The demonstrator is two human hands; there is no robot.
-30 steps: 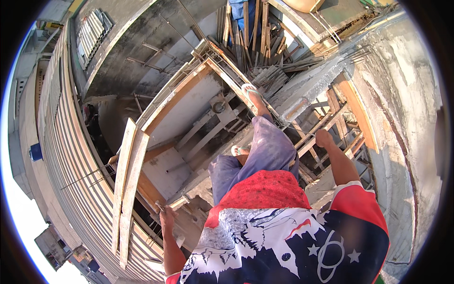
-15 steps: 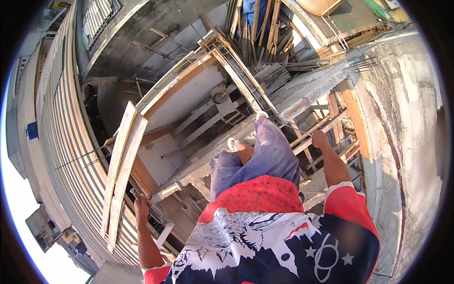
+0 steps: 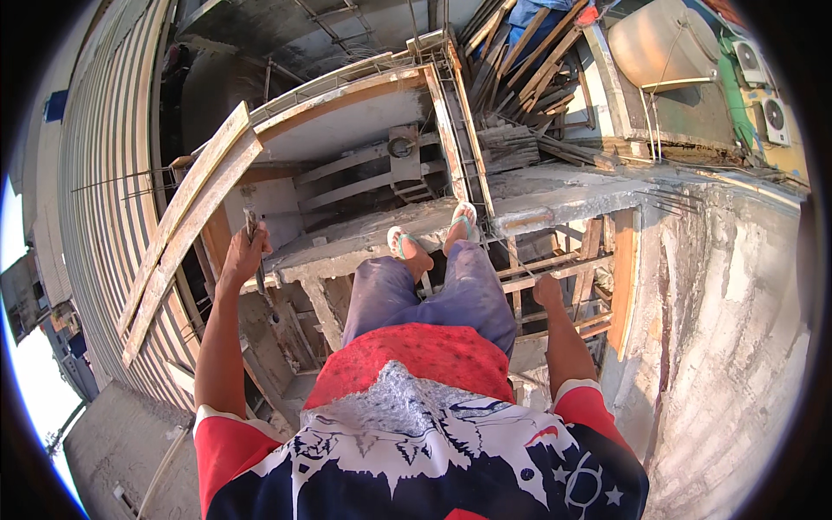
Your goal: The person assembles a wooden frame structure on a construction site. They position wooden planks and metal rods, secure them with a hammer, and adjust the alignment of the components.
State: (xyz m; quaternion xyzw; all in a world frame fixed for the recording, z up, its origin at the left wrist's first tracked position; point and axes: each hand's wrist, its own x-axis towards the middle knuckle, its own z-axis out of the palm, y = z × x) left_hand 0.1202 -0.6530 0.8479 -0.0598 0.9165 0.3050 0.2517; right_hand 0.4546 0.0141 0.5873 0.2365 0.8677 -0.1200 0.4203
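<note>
An open, sunlit building site spreads below, with a corrugated roof (image 3: 104, 199) along the left and a rough, pale concrete wall (image 3: 728, 295) on the right. At the far side, loose timber (image 3: 546, 74) leans in a pile beside a blue sheet (image 3: 526, 14); farther right sit a large rounded tank (image 3: 659, 43) and two white fan units (image 3: 774, 120). The person stands on a narrow concrete ledge (image 3: 342, 247) in sandals (image 3: 399, 240), both feet side by side near the middle. Beyond the feet, a wooden frame with metal bars (image 3: 452, 130) borders an opening to a lower level.

On the left, the left hand (image 3: 246, 252) is raised above the ledge's left end, its fingers closed around a slim dark tool (image 3: 251, 225) that shows above and below the fist. Two long, pale planks (image 3: 189, 227) slant just left of that hand. On the right, the right hand (image 3: 548, 290) hangs lower, fingers curled, near wooden beams (image 3: 568, 269); whether it grips anything cannot be told.
</note>
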